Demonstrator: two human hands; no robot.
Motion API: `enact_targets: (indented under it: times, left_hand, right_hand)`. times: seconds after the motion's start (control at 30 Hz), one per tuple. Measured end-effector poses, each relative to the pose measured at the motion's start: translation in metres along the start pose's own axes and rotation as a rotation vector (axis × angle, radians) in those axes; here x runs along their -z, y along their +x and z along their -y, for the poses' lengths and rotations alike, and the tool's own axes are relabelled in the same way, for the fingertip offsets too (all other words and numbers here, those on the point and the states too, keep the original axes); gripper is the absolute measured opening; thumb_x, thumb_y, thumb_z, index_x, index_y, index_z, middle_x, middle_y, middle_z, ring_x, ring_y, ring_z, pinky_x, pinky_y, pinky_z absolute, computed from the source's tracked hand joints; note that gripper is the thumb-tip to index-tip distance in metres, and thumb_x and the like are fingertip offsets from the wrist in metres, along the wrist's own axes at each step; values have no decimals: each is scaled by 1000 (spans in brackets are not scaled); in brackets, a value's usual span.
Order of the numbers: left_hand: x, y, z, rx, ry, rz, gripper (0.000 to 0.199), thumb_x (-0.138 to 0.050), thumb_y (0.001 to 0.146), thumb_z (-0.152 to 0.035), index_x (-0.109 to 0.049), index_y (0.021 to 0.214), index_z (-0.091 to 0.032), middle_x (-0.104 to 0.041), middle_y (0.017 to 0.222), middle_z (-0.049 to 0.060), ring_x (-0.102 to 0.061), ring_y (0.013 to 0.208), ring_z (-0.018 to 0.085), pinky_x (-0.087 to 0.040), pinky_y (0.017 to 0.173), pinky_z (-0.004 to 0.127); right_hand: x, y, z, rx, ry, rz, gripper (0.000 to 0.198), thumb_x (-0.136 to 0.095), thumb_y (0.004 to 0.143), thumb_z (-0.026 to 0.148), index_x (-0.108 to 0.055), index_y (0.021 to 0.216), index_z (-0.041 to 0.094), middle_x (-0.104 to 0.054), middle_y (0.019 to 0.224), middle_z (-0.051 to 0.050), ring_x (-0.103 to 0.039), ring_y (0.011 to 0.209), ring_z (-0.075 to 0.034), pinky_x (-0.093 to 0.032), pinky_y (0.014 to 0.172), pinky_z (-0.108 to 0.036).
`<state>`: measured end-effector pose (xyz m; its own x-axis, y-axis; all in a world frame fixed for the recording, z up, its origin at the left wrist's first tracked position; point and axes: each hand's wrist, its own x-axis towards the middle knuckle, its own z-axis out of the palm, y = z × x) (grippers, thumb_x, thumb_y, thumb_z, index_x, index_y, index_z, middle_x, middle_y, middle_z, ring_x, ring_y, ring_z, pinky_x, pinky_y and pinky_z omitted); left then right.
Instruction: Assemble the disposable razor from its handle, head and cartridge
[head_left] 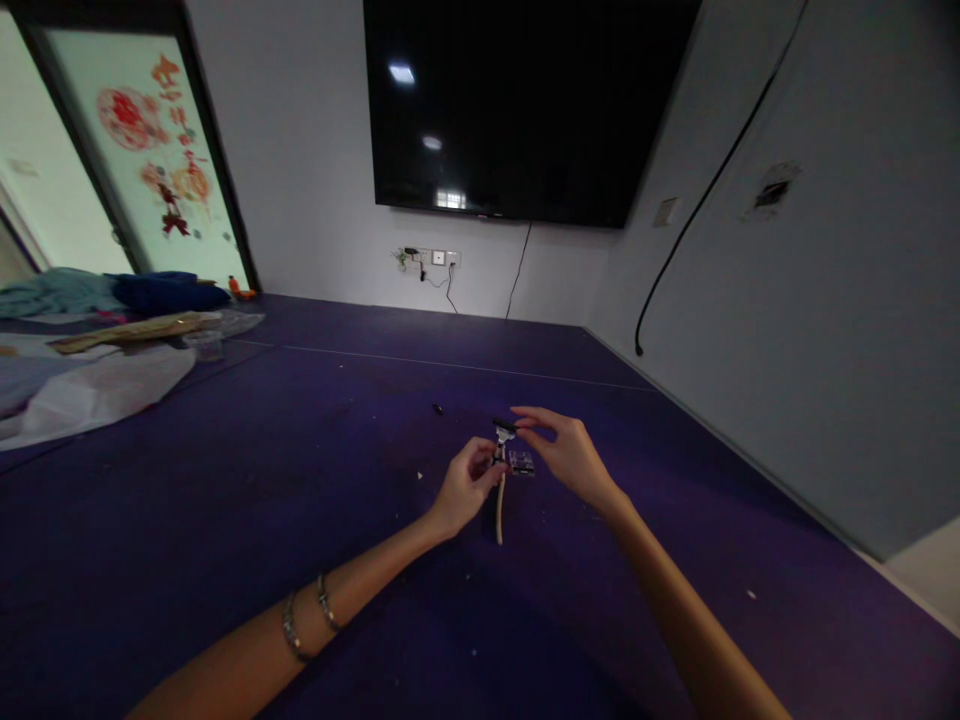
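What looks like a razor (pixel 501 436), with a dark crosswise head, a silvery neck and a pale stick-like handle (pixel 499 515), is held up between my hands. My left hand (pixel 466 487) is closed around its neck area, thumb and fingers pinching it. At the dark head, my right hand (pixel 566 450) pinches the right end between thumb and index finger. Just right of the neck, low behind the hands, lies a small dark-and-silver patterned flat piece (pixel 521 463). A small black piece (pixel 438 409) rests farther off to the left.
A purple surface (pixel 337 560) spreads beneath my hands, with small white scraps on it. White plastic sheeting (pixel 112 395), a clear cup (pixel 206 346) and folded cloths (pixel 169 292) lie at left. A television (pixel 525 110) hangs above wall sockets (pixel 439 258); a black cable (pixel 697 200) hangs right.
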<state>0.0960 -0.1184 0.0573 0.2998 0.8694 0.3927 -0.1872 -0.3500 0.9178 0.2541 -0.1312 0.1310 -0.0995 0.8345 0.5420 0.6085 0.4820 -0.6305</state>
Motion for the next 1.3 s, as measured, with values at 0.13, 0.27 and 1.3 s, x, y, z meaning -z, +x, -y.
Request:
enact_targets:
  times: [0.13,0.27,1.3]
  left_hand:
    - [1,1,1,-7,3,-3,18,-60,77,-30,-51,87,-18,-58,77,1,-55,71,14,-40,62,24]
    - [1,1,0,1,13,-3,17,-60,77,-29,-51,87,-18,-58,77,1,-55,71,13,-40,62,23]
    - [0,3,3,13,26,-11,20,-62,75,-30,-51,84,-17,-57,72,-1,-56,66,12,-43,58,22]
  right_hand:
    - [0,-1,2,14,4,-2,30,-54,78,20,-64,106,20,-70,92,-4,-63,91,-17,-45,87,-32]
    - [1,-1,3,13,-7,6,30,-53,79,20,-64,107,21,-70,93,-4,-63,92,-18,-44,88,-33]
    - [0,-2,1,115,-51,6,36,-55,77,14,-55,112,25,-69,88,-2,-61,95,-19,-42,86,-37]
